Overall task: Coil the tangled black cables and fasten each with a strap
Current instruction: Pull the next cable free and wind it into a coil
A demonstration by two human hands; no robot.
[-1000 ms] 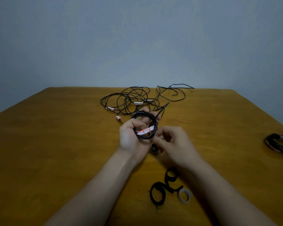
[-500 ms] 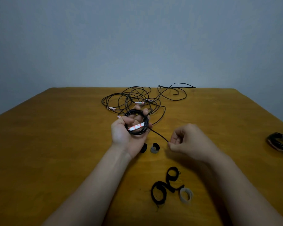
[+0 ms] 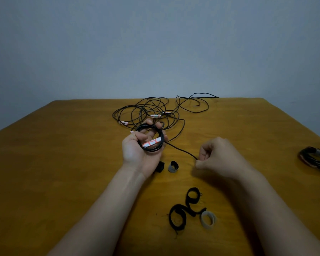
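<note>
On the table, a coil in one hand and its tail in the other

Beyond the hands, the brown wooden table (image 3: 44, 163) runs back to a plain grey-blue wall (image 3: 155, 43). Across its far middle sprawls the tangle of loose black cables (image 3: 143, 111), thin loops overlapping, with small white-and-red tags among them. At the right edge, well apart, lies a bundled cable (image 3: 314, 159) with a pale band around it. Near the front lie two linked black strap loops (image 3: 192, 212) with a grey strap ring (image 3: 213, 219) touching them. Just below the left hand sit a small black strap roll (image 3: 160, 166) and a small grey strap roll (image 3: 171, 169), side by side.

Above the table's centre is the coil (image 3: 153, 149): several tight round turns of black cable carrying a white-and-red label (image 3: 151, 143). Its free tail (image 3: 181, 149) runs straight down and to the right.

Palm up, the left hand (image 3: 137, 154) grips the coil, fingers curled through the ring and thumb over its near edge. Knuckles up, the right hand (image 3: 220, 157) pinches the tail's end between thumb and curled fingers, level with the left wrist.
</note>
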